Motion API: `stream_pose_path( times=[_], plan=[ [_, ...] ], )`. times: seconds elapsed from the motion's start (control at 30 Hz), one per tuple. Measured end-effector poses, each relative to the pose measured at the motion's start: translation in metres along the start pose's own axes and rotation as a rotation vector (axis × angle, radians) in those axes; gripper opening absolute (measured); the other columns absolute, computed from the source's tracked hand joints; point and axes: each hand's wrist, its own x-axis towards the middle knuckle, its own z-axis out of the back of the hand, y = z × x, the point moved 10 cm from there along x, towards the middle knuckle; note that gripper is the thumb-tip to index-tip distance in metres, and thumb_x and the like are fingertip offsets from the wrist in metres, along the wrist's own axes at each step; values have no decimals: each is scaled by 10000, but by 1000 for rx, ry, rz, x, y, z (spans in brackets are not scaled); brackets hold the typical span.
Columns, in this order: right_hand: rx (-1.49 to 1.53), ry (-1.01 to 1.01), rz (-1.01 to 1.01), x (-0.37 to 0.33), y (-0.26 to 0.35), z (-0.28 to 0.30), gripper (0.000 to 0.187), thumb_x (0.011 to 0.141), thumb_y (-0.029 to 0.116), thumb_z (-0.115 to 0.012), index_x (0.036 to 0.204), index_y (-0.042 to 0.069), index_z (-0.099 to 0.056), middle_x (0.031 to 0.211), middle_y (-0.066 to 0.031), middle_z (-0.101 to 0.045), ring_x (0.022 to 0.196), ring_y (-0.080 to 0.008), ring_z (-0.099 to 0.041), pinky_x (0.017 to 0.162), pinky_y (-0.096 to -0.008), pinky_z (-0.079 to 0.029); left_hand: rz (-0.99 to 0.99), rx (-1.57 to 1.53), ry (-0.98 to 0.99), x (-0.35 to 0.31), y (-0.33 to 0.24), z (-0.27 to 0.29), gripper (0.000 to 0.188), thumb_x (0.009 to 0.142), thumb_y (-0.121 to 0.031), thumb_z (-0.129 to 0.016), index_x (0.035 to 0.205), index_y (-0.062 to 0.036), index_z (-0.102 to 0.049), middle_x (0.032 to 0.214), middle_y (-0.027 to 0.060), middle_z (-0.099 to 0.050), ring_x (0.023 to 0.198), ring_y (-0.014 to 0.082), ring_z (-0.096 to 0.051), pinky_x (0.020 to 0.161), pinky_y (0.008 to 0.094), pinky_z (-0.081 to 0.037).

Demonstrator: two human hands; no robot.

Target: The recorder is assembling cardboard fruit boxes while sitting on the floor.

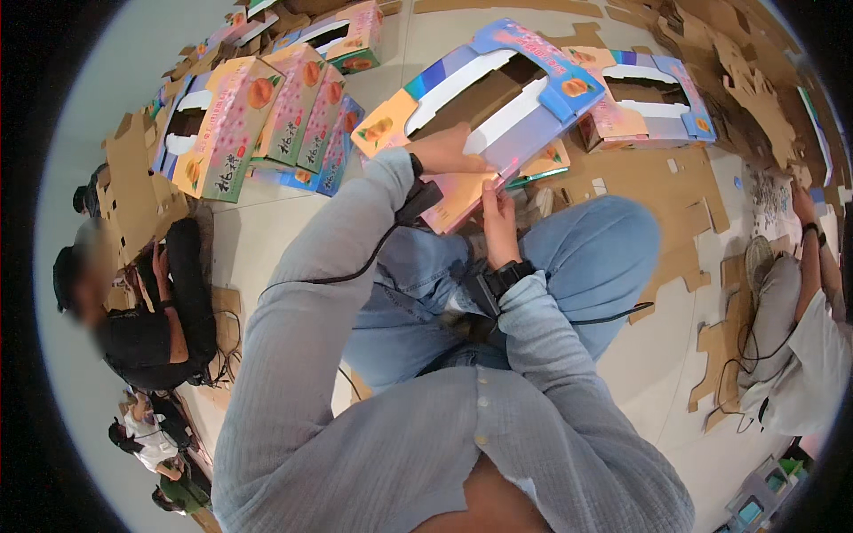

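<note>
Right fingers [489,200] pinch the near edge of a box [524,120]; left fingers [466,164] lie stretched over its near end, can't tell if gripping. Box is tilted in front of the knees, window up, just above the jeans [586,249]. To handle well: brace one hand, press evenly along the edge, don't bend the thin card around the window; best judged by lining up corners. Counts: one box in hand; one right box [653,133] beside it; one back box [360,44]; left row [233,133] of at least three, overlapping. Wrist devices [418,202]: two. Co-workers: one right [804,338], at least three left [147,338]. Flat cardboard [684,191]: many, uncountable.
</note>
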Motion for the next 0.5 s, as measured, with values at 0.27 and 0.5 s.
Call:
stream_pose_path(
  times=[0.27, 0.5],
  plan=[
    [69, 46, 46, -6, 18, -9, 509, 954, 365, -548, 1225, -57, -462, 1170, -134, -553, 1066, -185, -510, 930, -295, -397, -1, -84, 267, 6, 9, -26, 1074, 657, -589, -752, 1292, 161, -320, 1143, 333, -538, 1101, 341, -564, 948, 363, -431],
    [95, 51, 56, -10, 25, -11, 497, 953, 355, -557, 1228, -47, -457, 1139, -108, -549, 1038, -164, -509, 907, -287, -403, -95, -40, 114, 9, 5, -20, 968, 673, -582, -755, 1224, 134, -407, 1152, 346, -536, 1109, 408, -548, 951, 392, -423]
  ],
)
